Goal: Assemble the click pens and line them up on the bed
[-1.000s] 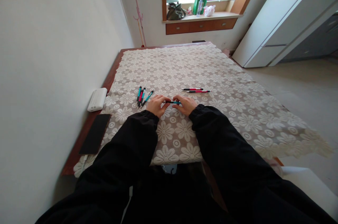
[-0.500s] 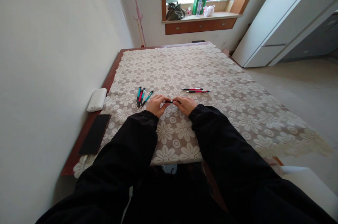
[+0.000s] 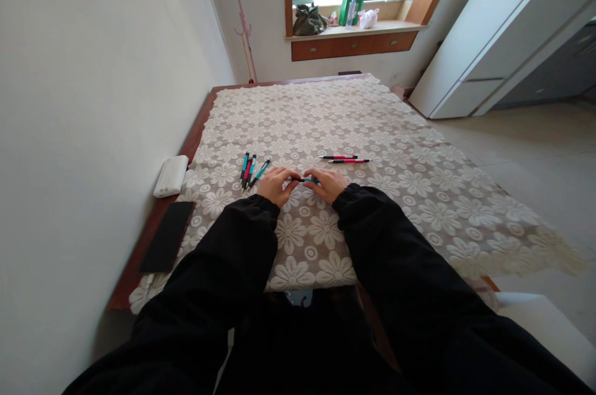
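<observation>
Head view: pinches a teal-and-black pen [image 3: 305, 180] by its black part in the left grip [image 3: 275, 186] and teal part in the right grip [image 3: 330, 184], over the lace-covered desk [image 3: 125, 286], near four teal and red pens [image 3: 248, 171] and two red-and-black pens [image 3: 350, 161].

From my head, close behind its near edge, I am looking forward and down across the beige flower-patterned lace tablecloth [image 3: 302, 118].
</observation>
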The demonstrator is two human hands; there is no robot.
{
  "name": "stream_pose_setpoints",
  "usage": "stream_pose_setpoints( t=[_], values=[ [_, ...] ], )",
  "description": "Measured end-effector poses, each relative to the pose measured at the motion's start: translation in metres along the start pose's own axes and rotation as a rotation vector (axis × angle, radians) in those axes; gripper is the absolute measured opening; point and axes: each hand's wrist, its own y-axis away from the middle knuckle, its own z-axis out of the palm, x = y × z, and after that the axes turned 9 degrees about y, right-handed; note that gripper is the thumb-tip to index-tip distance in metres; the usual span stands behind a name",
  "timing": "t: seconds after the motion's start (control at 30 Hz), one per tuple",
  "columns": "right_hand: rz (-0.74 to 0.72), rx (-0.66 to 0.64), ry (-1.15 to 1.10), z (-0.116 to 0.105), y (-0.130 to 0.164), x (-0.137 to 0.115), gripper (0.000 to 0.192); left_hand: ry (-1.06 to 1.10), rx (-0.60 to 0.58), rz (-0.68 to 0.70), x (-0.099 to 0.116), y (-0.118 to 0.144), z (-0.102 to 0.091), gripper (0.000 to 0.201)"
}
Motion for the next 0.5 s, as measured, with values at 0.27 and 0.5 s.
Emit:
stream_pose_setpoints(
  t=[0.27,0.5],
  values=[
    [-0.012,-0.014,0.045,0.0001,-0.0007,-0.0012,0.028,0.006,0.018,-0.014,0.0011,-0.0002,0.0006,0.015],
    [-0.043,0.040,-0.005,-0.0003,-0.0009,0.0003,0.024,-0.080,0.043,-0.150,-0.0044,-0.0011,0.0031,0.033]
  ],
)
